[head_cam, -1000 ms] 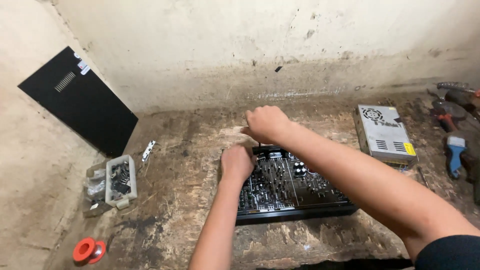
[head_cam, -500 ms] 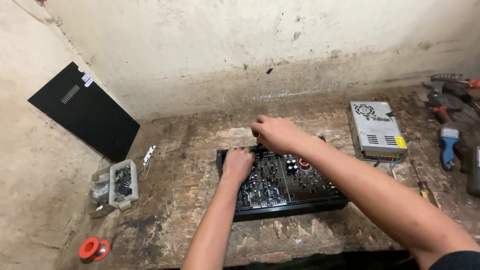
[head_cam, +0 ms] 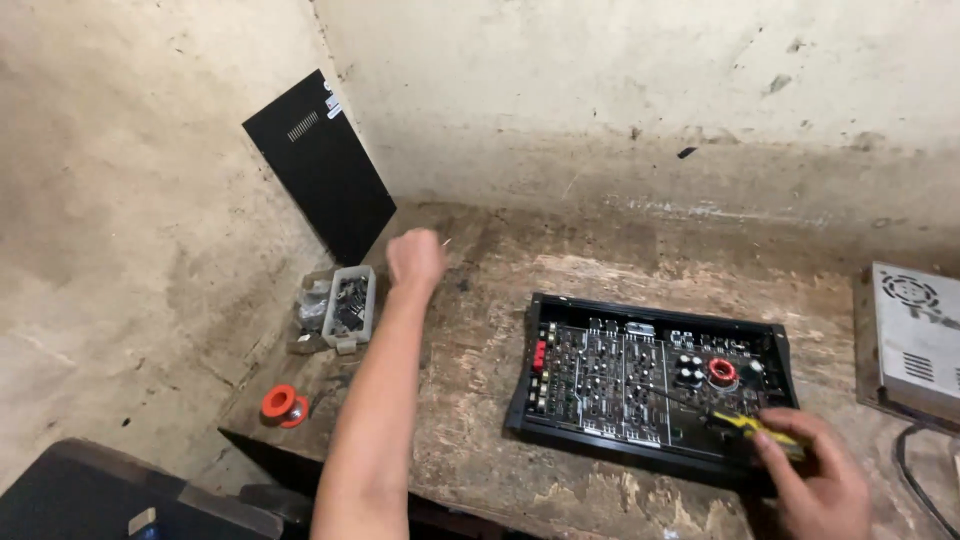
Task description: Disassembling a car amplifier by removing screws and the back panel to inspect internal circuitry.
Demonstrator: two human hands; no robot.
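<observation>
An open black electronics chassis with a crowded circuit board lies on the worn wooden bench. My right hand rests at its front right corner, shut on a yellow-handled screwdriver whose shaft lies across the board. My left arm stretches out to the left, away from the chassis. My left hand is curled into a fist just right of a small grey parts tray. A tiny pale sliver shows at its fingertips; I cannot tell what it is.
A black perforated panel leans against the left wall behind the tray. An orange spool sits near the bench's front left edge. A silver metal box with a cable stands at the right. A dark object is below left.
My left hand left the board and swung left toward the parts tray. My right hand drew back from the chassis's far side to its front right corner. The view shifted left.
</observation>
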